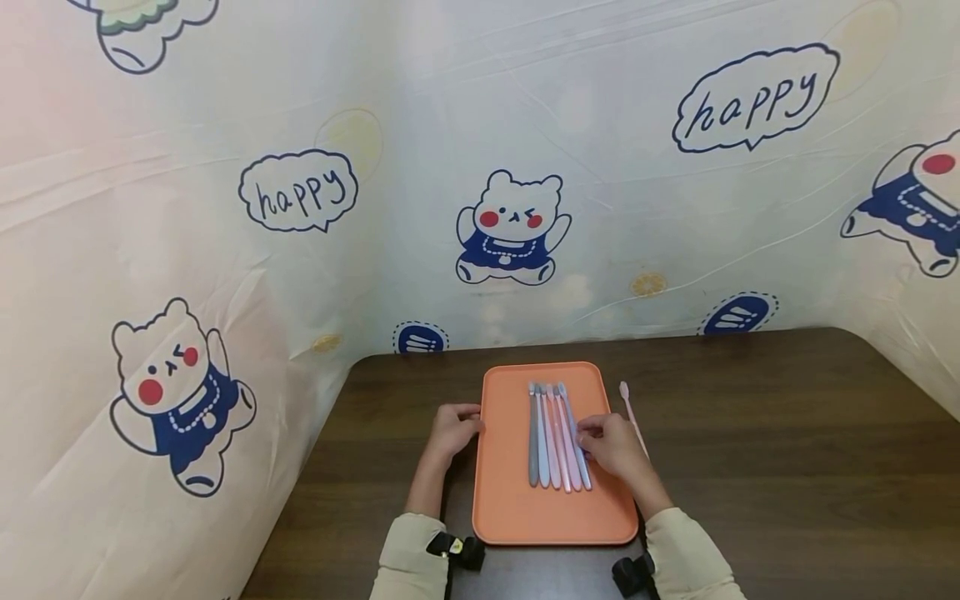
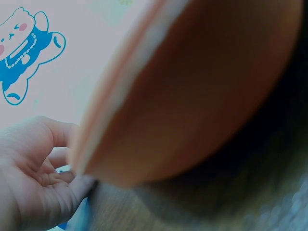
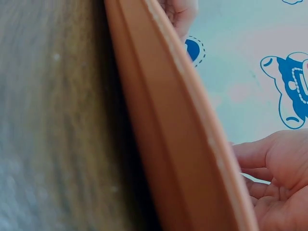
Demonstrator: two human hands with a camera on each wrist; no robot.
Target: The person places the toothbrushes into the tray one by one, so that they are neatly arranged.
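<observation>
An orange tray [image 1: 517, 517] lies on the table, with several toothbrushes [image 1: 555, 442] side by side on it, grey, light blue, pink and lavender, heads toward the far end. My left hand [image 1: 452, 429] holds the tray's left rim; in the left wrist view its thumb and fingers [image 2: 65, 134] meet that rim. Over the tray's right side, my right hand [image 1: 613, 443] pinches the outermost light-blue toothbrush [image 1: 587, 477] with thumb and index finger. The right wrist view shows this hand [image 3: 284, 178] beyond the rim, its fingertips and the toothbrush hidden there.
Just right of the tray, a pink toothbrush [image 1: 630, 410] lies on the dark wooden table [image 1: 787, 450], partly behind my right hand. A pale printed curtain [image 1: 615, 192] hangs along the table's far edge. Black wrist cameras [image 1: 468, 552] sit near the tray's front corners.
</observation>
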